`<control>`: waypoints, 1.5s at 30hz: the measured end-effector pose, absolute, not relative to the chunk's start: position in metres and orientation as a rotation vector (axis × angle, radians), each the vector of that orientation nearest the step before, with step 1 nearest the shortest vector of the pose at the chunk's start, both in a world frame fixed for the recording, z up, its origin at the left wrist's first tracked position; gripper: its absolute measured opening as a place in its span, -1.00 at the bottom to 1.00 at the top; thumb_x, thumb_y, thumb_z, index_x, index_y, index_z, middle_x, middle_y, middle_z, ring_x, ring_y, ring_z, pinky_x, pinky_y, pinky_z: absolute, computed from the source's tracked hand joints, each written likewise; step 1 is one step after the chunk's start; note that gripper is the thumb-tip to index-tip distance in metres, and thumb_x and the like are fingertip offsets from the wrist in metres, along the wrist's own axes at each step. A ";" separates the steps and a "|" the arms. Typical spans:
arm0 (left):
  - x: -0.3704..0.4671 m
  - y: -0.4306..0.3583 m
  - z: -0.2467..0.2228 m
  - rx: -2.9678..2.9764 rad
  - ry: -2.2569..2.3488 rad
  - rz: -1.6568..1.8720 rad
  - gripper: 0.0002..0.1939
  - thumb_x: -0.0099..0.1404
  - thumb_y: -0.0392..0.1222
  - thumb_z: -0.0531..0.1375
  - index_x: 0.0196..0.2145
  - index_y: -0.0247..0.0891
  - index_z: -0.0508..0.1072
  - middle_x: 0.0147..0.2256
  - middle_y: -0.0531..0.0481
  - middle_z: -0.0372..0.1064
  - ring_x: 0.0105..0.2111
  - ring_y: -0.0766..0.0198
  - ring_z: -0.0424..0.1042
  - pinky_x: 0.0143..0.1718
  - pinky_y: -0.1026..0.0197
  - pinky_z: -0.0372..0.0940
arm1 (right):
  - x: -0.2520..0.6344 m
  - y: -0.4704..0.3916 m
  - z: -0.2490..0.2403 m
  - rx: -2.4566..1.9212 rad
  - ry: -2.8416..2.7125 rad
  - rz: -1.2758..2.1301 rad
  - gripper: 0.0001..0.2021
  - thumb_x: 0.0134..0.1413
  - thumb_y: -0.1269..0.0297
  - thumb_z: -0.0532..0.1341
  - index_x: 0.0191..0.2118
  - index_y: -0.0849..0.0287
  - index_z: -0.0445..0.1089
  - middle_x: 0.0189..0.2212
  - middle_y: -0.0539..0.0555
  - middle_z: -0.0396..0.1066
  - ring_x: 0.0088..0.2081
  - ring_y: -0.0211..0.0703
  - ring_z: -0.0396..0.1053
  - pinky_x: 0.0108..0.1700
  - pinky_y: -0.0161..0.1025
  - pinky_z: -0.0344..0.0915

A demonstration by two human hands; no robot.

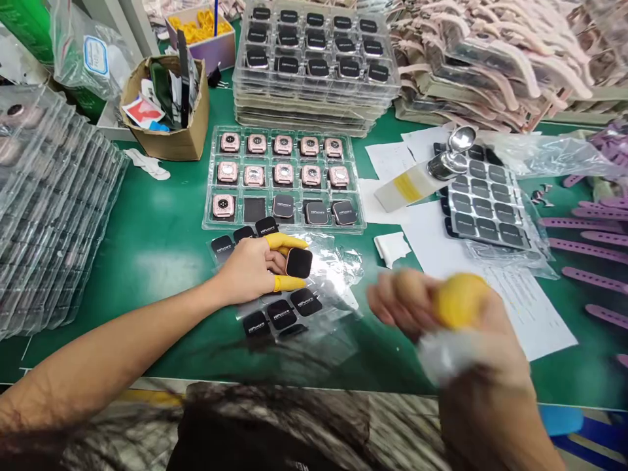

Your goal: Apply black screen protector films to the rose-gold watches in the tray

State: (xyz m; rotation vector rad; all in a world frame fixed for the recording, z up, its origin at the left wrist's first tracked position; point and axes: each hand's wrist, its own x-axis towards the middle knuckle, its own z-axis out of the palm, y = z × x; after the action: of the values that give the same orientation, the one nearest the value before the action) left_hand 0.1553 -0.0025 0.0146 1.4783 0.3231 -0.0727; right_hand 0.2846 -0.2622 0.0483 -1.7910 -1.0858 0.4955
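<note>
Piled trays (53, 216): left of the left grip, maybe stacked to save room on the green bench (157, 209).
Left grip (252, 265): yellow finger covers, closed on a small watch by its edges.
Black squares (282, 314): around the left grip, some just below it, likely close for easy reach.
Watch tray (210, 196): just past the left grip; its pockets likely keep watches apart.
Watch (299, 263): in the left grip, dark face up, perhaps held so fingers miss it.
Bottle (407, 190): past the right grip.
Right grip (441, 307): blurred, cannot tell if holding anything.
</note>
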 end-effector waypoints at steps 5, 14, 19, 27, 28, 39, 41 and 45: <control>0.153 -0.007 0.012 1.495 0.452 0.055 -0.32 0.05 -0.15 0.64 0.14 -0.20 0.67 -0.37 0.07 0.58 -0.37 0.24 0.58 -0.18 0.13 0.57 | 0.299 -0.179 0.051 -1.556 -0.427 0.800 -0.50 -0.29 -0.14 0.72 -0.27 -0.01 0.66 -0.35 -0.01 0.61 -0.33 -0.16 0.52 -0.22 -0.12 0.60; 0.153 -0.005 0.013 1.624 0.399 0.010 -0.35 0.14 -0.22 0.55 0.21 -0.23 0.69 -0.40 0.04 0.61 -0.38 0.23 0.58 -0.19 0.16 0.55 | 0.284 -0.174 0.020 -1.449 -0.160 0.988 -0.50 -0.52 0.06 0.78 -0.37 0.03 0.66 -0.39 -0.03 0.66 -0.34 -0.17 0.61 -0.29 -0.27 0.65; 0.154 -0.005 0.015 1.630 0.391 -0.009 -0.36 0.16 -0.20 0.55 0.22 -0.21 0.69 -0.36 0.03 0.65 -0.35 0.23 0.62 -0.16 0.17 0.56 | 0.288 -0.174 0.018 -1.460 -0.189 1.006 -0.55 -0.41 0.04 0.76 -0.35 0.03 0.68 -0.35 0.01 0.71 -0.35 -0.14 0.65 -0.29 -0.24 0.68; 0.156 -0.004 0.018 1.674 0.380 -0.019 -0.41 0.16 -0.22 0.53 0.16 -0.25 0.71 -0.41 0.05 0.61 -0.42 0.26 0.56 -0.26 0.20 0.48 | 0.288 -0.178 0.013 -1.495 -0.215 1.000 -0.55 -0.31 -0.04 0.73 -0.31 0.04 0.69 -0.33 0.03 0.70 -0.34 -0.12 0.65 -0.26 -0.21 0.68; 0.156 -0.004 0.018 1.678 0.382 -0.022 -0.42 0.16 -0.22 0.53 0.16 -0.24 0.71 -0.41 0.05 0.61 -0.42 0.26 0.56 -0.26 0.20 0.48 | 0.288 -0.177 0.013 -1.497 -0.210 0.998 -0.55 -0.32 -0.04 0.74 -0.31 0.04 0.68 -0.33 0.03 0.70 -0.34 -0.13 0.64 -0.26 -0.21 0.67; 0.155 -0.004 0.016 1.640 0.418 -0.073 -0.41 0.14 -0.26 0.55 0.15 -0.22 0.69 -0.40 0.05 0.61 -0.37 0.23 0.58 -0.20 0.16 0.52 | 0.284 -0.176 0.014 -1.569 -0.222 0.883 -0.43 -0.26 -0.03 0.71 -0.14 0.03 0.56 -0.33 -0.09 0.55 -0.40 -0.19 0.58 -0.31 -0.21 0.63; 0.157 -0.005 0.016 1.501 0.443 -0.063 -0.38 0.04 -0.31 0.61 0.08 -0.22 0.67 -0.36 0.04 0.64 -0.34 0.23 0.62 -0.18 0.18 0.55 | 0.281 -0.177 0.010 -1.641 -0.242 0.735 -0.47 -0.03 -0.13 0.61 -0.06 0.00 0.50 -0.28 -0.09 0.52 -0.43 -0.19 0.58 -0.34 -0.17 0.63; 0.158 0.006 0.026 1.052 0.535 0.130 -0.24 -0.13 -0.26 0.72 0.04 -0.19 0.61 -0.11 -0.01 0.68 -0.22 0.24 0.67 -0.04 0.17 0.63 | 0.266 -0.178 -0.001 -1.864 -0.726 0.311 -0.73 0.44 -0.07 0.31 -0.04 0.02 0.53 -0.31 0.00 0.51 -0.39 -0.11 0.57 -0.32 -0.10 0.58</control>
State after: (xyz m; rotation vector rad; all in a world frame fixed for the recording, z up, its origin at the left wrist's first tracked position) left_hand 0.1578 0.0056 0.0256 1.0515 0.5350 0.1300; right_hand 0.2665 -0.1778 -0.0014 -1.8638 -0.7261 0.3111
